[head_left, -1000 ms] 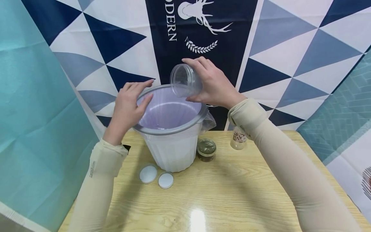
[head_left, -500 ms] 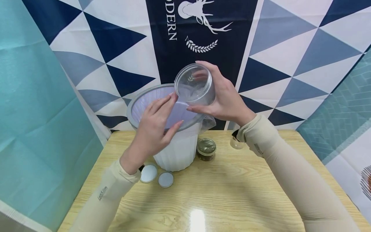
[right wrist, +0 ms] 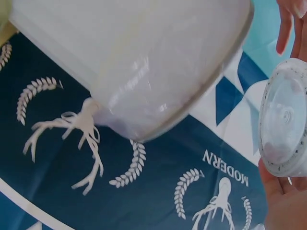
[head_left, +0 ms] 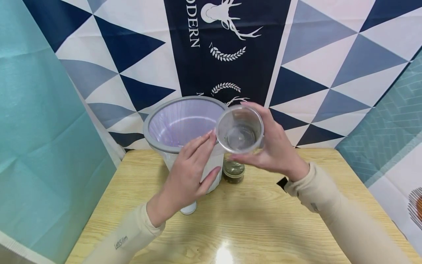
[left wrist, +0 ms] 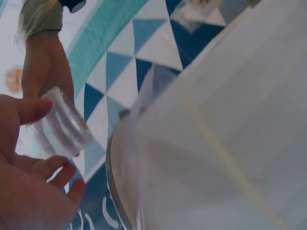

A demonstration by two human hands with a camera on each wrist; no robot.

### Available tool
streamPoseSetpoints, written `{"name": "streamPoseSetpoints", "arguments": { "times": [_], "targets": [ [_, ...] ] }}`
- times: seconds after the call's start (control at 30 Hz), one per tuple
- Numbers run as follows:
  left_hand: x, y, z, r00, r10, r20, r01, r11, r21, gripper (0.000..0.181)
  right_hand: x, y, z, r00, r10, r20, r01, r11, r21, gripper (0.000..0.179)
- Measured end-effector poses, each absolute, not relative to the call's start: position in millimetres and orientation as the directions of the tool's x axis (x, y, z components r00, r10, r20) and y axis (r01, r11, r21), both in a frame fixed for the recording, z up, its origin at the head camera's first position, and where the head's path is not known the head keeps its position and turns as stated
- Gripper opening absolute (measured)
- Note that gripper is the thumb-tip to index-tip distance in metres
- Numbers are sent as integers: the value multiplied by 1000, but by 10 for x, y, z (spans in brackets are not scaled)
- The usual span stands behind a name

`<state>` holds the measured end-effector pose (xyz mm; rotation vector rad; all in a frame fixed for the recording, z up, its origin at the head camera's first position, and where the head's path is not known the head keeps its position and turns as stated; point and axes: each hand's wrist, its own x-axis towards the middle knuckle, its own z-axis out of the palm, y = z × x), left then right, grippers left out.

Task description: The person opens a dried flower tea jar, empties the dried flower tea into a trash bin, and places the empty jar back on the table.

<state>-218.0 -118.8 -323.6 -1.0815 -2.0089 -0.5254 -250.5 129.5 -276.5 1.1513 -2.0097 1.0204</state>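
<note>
A clear plastic jar (head_left: 240,137), its mouth facing the head camera, is gripped from the right side by my right hand (head_left: 275,145), thumb below and fingers around the far side. Dark specks ring the jar's base in the right wrist view. My left hand (head_left: 188,176) has its fingers nearly straight, with the fingertips right at the jar's left rim. From the left wrist view, the jar lies on its side between the left thumb and fingers. Both hands are in front of a white bin (head_left: 184,152) with a grey rim and a purplish liner.
A round container with a dark green-brown top (head_left: 234,168) stands at the bin's right foot. One white disc (head_left: 188,209) lies on the wooden table (head_left: 250,227), partly behind the left hand. Patterned cloth (head_left: 135,33) hangs behind, teal cloth (head_left: 49,128) at left.
The right hand has brought the jar from over the bin down and right, turning its mouth toward the head camera. The left hand has moved right to the jar's rim.
</note>
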Motion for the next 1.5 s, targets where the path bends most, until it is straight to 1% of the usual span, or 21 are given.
{"name": "streamPoseSetpoints", "arguments": {
  "times": [0.13,0.2,0.27,0.4,0.47,0.53,0.63,0.73,0.87,0.93,1.03,1.13,1.3,1.5],
  "targets": [
    [-2072,-1169,-3406,-269,517,813,825,559,-83,65,-2360,1282,-2950,-377,-398,836,-913,312,-263,103],
    [-2017,-1159,-3500,-249,521,816,807,578,-123,62,-2304,1275,-3047,-338,-387,858,-923,314,-222,99],
    [-1973,-1147,-3582,-226,523,822,791,591,-158,58,-2258,1271,-3137,-313,-373,873,-929,311,-200,96],
    [-1915,-1134,-3704,-192,509,839,789,589,-176,53,-2212,1265,-3291,-300,-366,881,-938,283,-201,94],
    [-1898,-1140,-3769,-194,506,840,795,583,-168,51,-2195,1260,-3373,-316,-368,874,-933,286,-217,95],
    [-1885,-1154,-3846,-218,509,833,800,582,-147,51,-2185,1257,-3462,-346,-378,859,-923,300,-240,96],
    [-1870,-1185,-3985,-279,516,810,794,598,-108,51,-2189,1252,-3605,-405,-396,824,-899,337,-280,98],
    [-1861,-1210,-4128,-333,522,786,784,616,-77,54,-2202,1236,-3750,-471,-412,780,-863,398,-312,104],
    [-1852,-1241,-4289,-390,523,757,777,629,-34,64,-2216,1200,-3926,-562,-429,707,-804,484,-346,112],
    [-1851,-1260,-4349,-428,525,736,769,639,-9,70,-2228,1174,-4009,-596,-430,678,-780,512,-361,111],
    [-1855,-1293,-4425,-482,526,701,758,651,33,77,-2248,1126,-4135,-623,-422,658,-757,536,-373,110],
    [-1858,-1322,-4492,-528,523,670,742,667,64,79,-2265,1077,-4267,-654,-409,637,-733,551,-399,109],
    [-1859,-1367,-4577,-608,513,606,705,699,116,70,-2274,997,-4473,-713,-411,568,-687,571,-450,113],
    [-1851,-1415,-4638,-682,534,499,665,737,120,61,-2275,929,-4624,-753,-443,486,-653,587,-478,117]
  ]
}}
